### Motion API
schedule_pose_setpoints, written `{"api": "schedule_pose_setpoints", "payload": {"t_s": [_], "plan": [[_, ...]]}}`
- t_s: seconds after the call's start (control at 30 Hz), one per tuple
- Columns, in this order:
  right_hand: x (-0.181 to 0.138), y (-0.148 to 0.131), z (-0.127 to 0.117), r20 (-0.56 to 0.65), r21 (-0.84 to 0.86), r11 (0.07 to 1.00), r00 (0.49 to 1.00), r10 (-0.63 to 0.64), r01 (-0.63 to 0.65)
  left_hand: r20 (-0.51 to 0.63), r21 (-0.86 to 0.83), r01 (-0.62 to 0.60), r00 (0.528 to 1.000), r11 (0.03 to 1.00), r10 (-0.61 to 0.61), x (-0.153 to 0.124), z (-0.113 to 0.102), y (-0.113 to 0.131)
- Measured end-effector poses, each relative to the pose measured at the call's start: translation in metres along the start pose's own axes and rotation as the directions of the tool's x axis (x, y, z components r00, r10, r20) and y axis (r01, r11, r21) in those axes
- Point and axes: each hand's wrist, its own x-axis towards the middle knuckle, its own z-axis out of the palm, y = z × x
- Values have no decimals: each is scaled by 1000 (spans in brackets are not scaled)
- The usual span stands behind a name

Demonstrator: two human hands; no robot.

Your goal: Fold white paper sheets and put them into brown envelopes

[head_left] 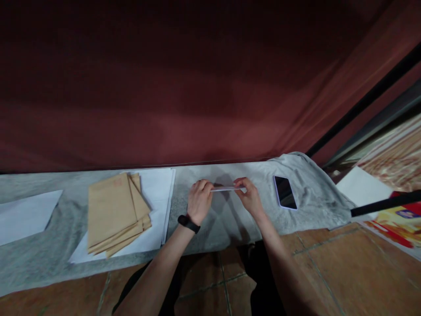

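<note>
White paper (225, 188): dead centre of my clock, between both hands over the grey blanket (309, 197). It's nearly edge-on, so no clue whether it's folded or touching the cloth.
Left hand (199, 199): pinching the nine o'clock end, fingers curled over, black wristband (188, 224) below.
Right hand (250, 198): got the three o'clock end between thumb and fingers. Holding both ends probably stops something that thin from flopping, imo.
Brown envelopes (112, 208): messy overlapping pile between eight and nine o'clock, likely there so they're easy to reach.
White sheets (166, 202): under the envelopes, poking out around them.
Loose white sheet (29, 215): way out near nine, well apart from that pile.
Smartphone (285, 192): three o'clock, dark screen up, beyond the right hand, I'd guess to leave elbow room.
Red curtain (197, 109): twelve o'clock, hanging behind everything.
</note>
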Motion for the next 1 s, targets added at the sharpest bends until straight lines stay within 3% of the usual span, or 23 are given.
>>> {"api": "schedule_pose_setpoints", "payload": {"t_s": [0.1, 0.23, 0.37, 0.53, 0.63, 0.77, 1.0], "plan": [[-8, -3, 5, 46, -40, 996, 996, -78, 80, -45, 66, -123, 991, 990, 126, -10, -16, -2], [-30, 7, 13, 276, -190, 977, 960, -43, 99, 165, 60, -245, 959, 968, 232, -29, -7, -9], [-42, 13, 9, 407, -205, 976, 913, 13, 78, 330, -28, -210, 921, 977, 208, -45, 9, -19], [-36, 5, 24, 270, -60, 990, 952, 142, -130, 343, -116, -109, 928, 987, 143, -47, 24, -15], [-35, -3, 55, 223, -23, 996, 970, 93, -90, 275, 8, -48, 960, 999, 44, -50, 40, -6], [-35, -6, 83, 275, -267, 961, 962, -1, 77, 251, 135, -100, 966, 986, 64, -58, 55, -3], [-15, 7, 72, 156, -496, 868, 986, 51, 33, 287, 152, -181, 949, 972, 132, -60, 45, -9]]}}
